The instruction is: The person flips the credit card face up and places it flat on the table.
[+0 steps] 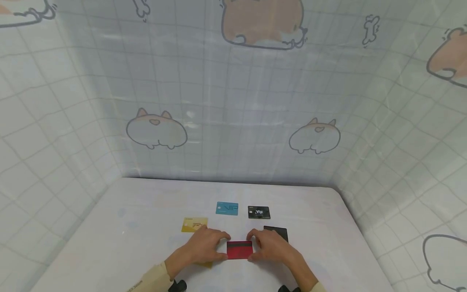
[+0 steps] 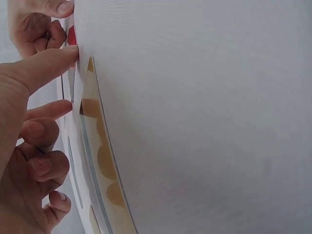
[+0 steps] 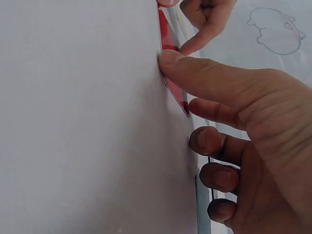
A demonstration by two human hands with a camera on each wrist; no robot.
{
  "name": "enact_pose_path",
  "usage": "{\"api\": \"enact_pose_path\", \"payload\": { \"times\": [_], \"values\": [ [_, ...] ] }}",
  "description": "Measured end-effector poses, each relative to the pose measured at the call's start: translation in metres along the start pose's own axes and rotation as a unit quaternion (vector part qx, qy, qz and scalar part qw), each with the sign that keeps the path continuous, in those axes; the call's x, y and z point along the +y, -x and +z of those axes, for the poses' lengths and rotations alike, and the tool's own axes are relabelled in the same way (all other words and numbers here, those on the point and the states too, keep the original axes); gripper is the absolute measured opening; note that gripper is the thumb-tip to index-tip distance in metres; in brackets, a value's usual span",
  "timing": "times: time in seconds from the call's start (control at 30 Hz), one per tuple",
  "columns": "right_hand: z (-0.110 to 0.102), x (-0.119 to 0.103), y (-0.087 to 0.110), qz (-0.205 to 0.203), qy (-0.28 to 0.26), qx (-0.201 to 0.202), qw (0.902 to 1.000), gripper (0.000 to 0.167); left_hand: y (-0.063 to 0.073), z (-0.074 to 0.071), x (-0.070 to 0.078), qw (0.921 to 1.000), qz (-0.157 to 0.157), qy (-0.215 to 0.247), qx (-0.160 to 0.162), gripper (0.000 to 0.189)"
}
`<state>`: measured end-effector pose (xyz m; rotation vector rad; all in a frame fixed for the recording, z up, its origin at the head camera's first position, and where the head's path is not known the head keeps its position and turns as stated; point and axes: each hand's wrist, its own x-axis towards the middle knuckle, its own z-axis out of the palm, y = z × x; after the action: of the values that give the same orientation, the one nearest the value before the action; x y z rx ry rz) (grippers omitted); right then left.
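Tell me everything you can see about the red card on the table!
The red card is a thin, shiny rectangle that looks like plastic. A dark stripe runs along its length, near the far edge, and I can't read any writing on it. It seems to lie flat on the white table, long sides running left to right. The left hand and right hand hold its two short ends.

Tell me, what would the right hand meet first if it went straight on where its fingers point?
Most likely the red card: the thumb of the right hand lies at its edge, though exact contact is hard to judge.
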<state>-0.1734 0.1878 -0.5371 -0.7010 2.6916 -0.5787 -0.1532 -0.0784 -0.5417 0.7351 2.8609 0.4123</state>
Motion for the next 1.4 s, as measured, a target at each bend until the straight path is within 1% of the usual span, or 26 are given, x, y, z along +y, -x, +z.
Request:
{"api": "enact_pose_path", "payload": {
  "times": [0.17, 0.3, 0.5, 0.67, 0.83, 1.0, 1.17, 1.3, 1.4],
  "values": [
    [-0.0007, -0.0003, 0.0001, -0.007, 0.000, 0.003, 1.0000, 0.051, -0.0004, -0.0004, -0.0002, 0.9999, 0.013, 0.003, 0.004, 0.049],
    [-0.0008, -0.0004, -0.0014, -0.006, -0.007, -0.002, 1.0000, 0.051, -0.0002, -0.0008, 0.0000, 0.9997, 0.020, 0.010, 0.002, 0.047],
    [0.0002, 0.0014, -0.0026, -0.018, -0.022, -0.009, 0.9996, 0.050, -0.0021, 0.0004, 0.0003, 0.9997, 0.016, 0.019, -0.005, 0.051],
    [0.0014, 0.0031, -0.0029, -0.028, -0.029, -0.006, 0.9992, 0.048, -0.0035, -0.0011, -0.0001, 0.9996, 0.025, 0.012, -0.002, 0.054],
    [0.0028, 0.0049, -0.0027, -0.018, -0.029, -0.006, 0.9994, 0.050, -0.0041, -0.0022, -0.0003, 0.9994, 0.034, -0.002, -0.003, 0.057],
    [0.0044, 0.0054, -0.0019, -0.006, -0.028, -0.012, 0.9995, 0.051, -0.0032, -0.0012, -0.0002, 0.9991, 0.040, -0.010, 0.001, 0.055],
    [0.0049, 0.0042, -0.0003, -0.010, -0.022, -0.008, 0.9997, 0.052, -0.0025, -0.0002, -0.0009, 0.9991, 0.040, -0.013, 0.003, 0.055],
    [0.0060, 0.0045, -0.0001, -0.012, -0.019, -0.001, 0.9998, 0.056, -0.0027, -0.0022, -0.0003, 0.9993, 0.036, -0.009, 0.005, 0.057],
    [0.0067, 0.0053, -0.0005, -0.011, -0.017, 0.001, 0.9998, 0.058, -0.0029, -0.0042, 0.0006, 0.9991, 0.039, -0.005, 0.012, 0.058]
  ]
}}
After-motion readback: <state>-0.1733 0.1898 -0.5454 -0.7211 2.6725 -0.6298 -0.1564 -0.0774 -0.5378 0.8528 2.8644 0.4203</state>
